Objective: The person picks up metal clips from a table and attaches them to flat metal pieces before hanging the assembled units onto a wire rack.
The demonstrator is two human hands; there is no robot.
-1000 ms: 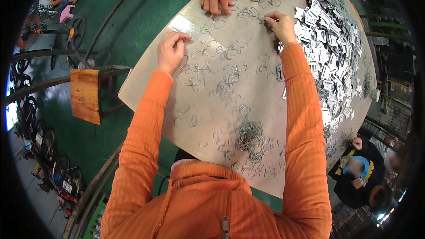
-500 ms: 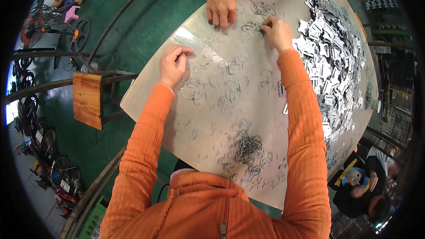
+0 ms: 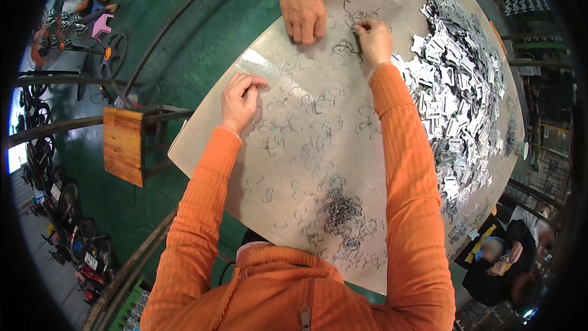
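Observation:
Thin bent wire clips (image 3: pixel 320 104) lie scattered over a pale table (image 3: pixel 294 171). My left hand (image 3: pixel 240 101) rests near the table's left edge, its fingers curled and thumb close to the forefinger; what it may hold is too small to make out. Farther off, my right hand (image 3: pixel 375 41) pinches with thumb and forefinger beside a loose group of wire clips (image 3: pixel 344 48). Anything between those fingertips is hidden. A dense heap of wire clips (image 3: pixel 342 213) sits close to my body.
Across the table another person's hand (image 3: pixel 304 15) rests with curled fingers. Flat silvery metal buckles (image 3: pixel 459 79) form a big pile on the right. A wooden stool (image 3: pixel 124 147) stands left of the table. Another person (image 3: pixel 511 254) is at the lower right.
My right hand has moved slightly farther away and to the left. My left hand keeps nearly the same place. The other person's hand has shifted a little nearer, and the whole view has tilted slightly.

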